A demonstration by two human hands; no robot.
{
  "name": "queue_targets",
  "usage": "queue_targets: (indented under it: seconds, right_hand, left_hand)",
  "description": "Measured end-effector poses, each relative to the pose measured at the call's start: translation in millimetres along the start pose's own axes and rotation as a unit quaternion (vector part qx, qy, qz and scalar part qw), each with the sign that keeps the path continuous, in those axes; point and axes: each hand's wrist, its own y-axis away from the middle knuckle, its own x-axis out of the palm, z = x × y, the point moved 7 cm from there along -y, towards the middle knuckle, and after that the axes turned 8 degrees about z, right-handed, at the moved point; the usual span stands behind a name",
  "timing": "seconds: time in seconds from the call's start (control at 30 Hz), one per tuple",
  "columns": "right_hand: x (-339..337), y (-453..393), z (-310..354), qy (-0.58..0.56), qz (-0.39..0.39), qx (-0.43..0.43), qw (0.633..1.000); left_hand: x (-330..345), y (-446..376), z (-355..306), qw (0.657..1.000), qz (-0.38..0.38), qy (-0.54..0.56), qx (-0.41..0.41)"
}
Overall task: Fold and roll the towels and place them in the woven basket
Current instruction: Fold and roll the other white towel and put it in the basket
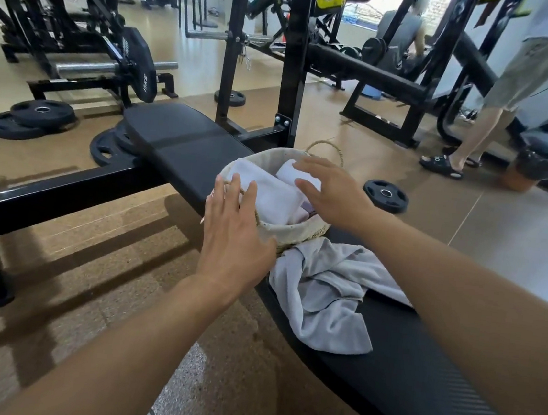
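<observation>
A round woven basket [310,231] with a loop handle stands on a black padded bench [184,150]. Two rolled white towels [270,196] lie inside it. My left hand [232,233] hovers flat over the basket's near-left rim, fingers spread, holding nothing. Over the right side of the basket, my right hand [331,193] is open too, its fingers above or resting on the farther roll; I cannot tell if they touch. A crumpled grey towel [327,294] lies unfolded on the bench just in front of the basket.
Black weight plates [385,195] lie on the floor beside the bench, with more [35,118] at the left. A rack upright [294,60] stands behind the basket. One person in sandals [476,134] stands at the right; another sits at a machine [398,38] farther back.
</observation>
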Motion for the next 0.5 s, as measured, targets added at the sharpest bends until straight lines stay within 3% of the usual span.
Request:
queue_targets:
  seconds: [0.2, 0.37, 0.5]
  right_hand:
    - [1.4, 72.6, -31.5, -0.057, -0.06, 0.046, 0.996]
    - [24.5, 143.2, -51.6, -0.101, -0.044, 0.106, 0.988]
    - [12.8, 137.8, -39.1, -0.148, -0.085, 0.123, 0.978]
  left_hand:
    - [7.1, 2.8, -14.3, 0.999, 0.007, -0.029, 0.032]
    - [8.9, 9.7, -27.8, 0.997, -0.005, -0.011, 0.08]
    - [8.4, 7.1, -24.6, 0.998, -0.023, -0.02, 0.046]
